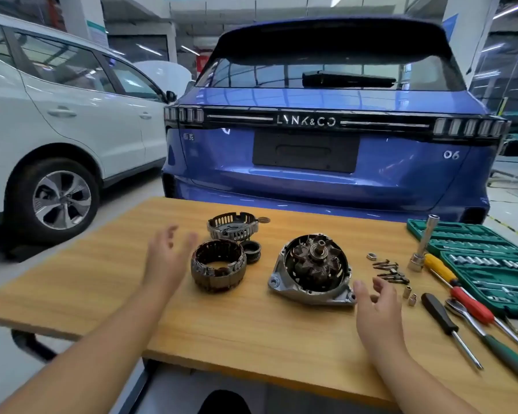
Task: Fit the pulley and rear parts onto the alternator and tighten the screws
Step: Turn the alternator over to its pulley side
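Nothing gripped yet — left hand (165, 258) hovering with fingers spread and relaxed just beside the stator ring (219, 265), right hand (376, 303) likewise loose and empty near the lower right lug of the alternator front housing (311, 271). Housing resting mid-tabletop (251, 330) with rotor and shaft pointing up, windings exposed. Slotted rear cover (234, 227) lying toward the far edge, dark pulley (251, 251) touching or just beside the stator, between it and the cover. Screws (389, 271) and a nut (370, 256) scattered right of the housing; socket extension (423, 246) standing upright, screwdrivers (449, 327) and ratchet (485, 333) along the right edge beside the green socket case (485, 264).

Judged as the very start of assembly: parts laid out, none joined. Next move likely — take up the stator with the left hand, steady the housing with the right, and lower the ring squarely over the rotor, lugs aligned with the screw holes.
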The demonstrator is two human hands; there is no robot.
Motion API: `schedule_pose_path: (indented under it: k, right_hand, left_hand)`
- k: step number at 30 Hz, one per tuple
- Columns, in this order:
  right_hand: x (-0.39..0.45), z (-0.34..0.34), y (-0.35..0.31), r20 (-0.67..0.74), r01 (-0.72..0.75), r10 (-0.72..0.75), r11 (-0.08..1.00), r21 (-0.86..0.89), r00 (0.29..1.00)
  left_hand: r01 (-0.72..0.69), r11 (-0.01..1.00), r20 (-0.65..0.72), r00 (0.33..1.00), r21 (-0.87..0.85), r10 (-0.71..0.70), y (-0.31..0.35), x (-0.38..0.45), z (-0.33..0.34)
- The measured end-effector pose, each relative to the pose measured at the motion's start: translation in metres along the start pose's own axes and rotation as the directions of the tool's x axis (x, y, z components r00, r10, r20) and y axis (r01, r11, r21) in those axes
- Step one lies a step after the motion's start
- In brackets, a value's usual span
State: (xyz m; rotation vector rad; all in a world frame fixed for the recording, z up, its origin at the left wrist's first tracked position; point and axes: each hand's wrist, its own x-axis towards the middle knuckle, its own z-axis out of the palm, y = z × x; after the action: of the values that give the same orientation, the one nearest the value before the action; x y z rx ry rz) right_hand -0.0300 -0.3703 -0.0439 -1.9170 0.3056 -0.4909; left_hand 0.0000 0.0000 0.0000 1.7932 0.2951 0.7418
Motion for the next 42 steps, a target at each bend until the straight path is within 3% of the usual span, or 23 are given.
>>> schedule_pose_path:
  k: [2,4,14,19,26,30,34,37,40,42]
  right_hand:
    - [0.008,0.006,0.003,0.010,-0.015,0.015,1.000,-0.014,1.000]
    - [0.013,0.012,0.006,0.091,0.028,-0.025,0.999,-0.029,0.996]
    - [0.023,0.018,0.007,0.267,0.076,-0.081,0.997,0.028,0.960]
    - [0.024,0.013,0.008,0.236,-0.013,-0.010,0.995,0.097,0.972]
    - [0.027,0.006,0.008,0.169,-0.123,0.090,0.972,0.200,0.981]
    - [0.025,0.005,0.000,0.218,-0.147,0.096,0.962,0.229,0.971]
    - [0.024,0.001,-0.039,0.218,-0.019,-0.018,0.986,0.167,0.976]
    - [0.023,-0.007,-0.094,0.165,0.099,-0.144,0.962,0.256,0.976]
    - [0.024,-0.014,-0.134,0.335,-0.067,-0.085,0.906,0.418,0.938]
    - [0.024,-0.018,-0.141,0.324,-0.045,-0.105,0.906,0.421,0.940]
  left_hand:
    - [-0.094,0.948,0.292,0.957,0.304,0.001,-0.013,-0.021,0.020]
    - [-0.133,0.903,0.428,0.902,0.409,-0.061,-0.034,-0.034,0.031]
    - [-0.167,0.813,0.301,0.954,0.558,-0.011,-0.026,-0.023,0.045]
    - [-0.180,0.880,0.331,0.943,0.439,0.027,-0.019,-0.044,0.059]
    - [-0.164,0.953,0.230,0.967,0.254,0.105,0.014,-0.061,0.066]
    - [-0.253,0.951,0.259,0.944,0.180,0.202,0.045,-0.061,0.063]
    - [-0.462,0.879,0.369,0.842,0.120,0.393,0.077,-0.067,0.064]
    - [-0.602,0.796,0.419,0.739,0.061,0.527,0.094,-0.080,0.074]
    - [-0.662,0.749,0.423,0.671,-0.027,0.609,0.108,-0.096,0.086]
    - [-0.657,0.752,0.444,0.656,-0.065,0.611,0.113,-0.102,0.094]
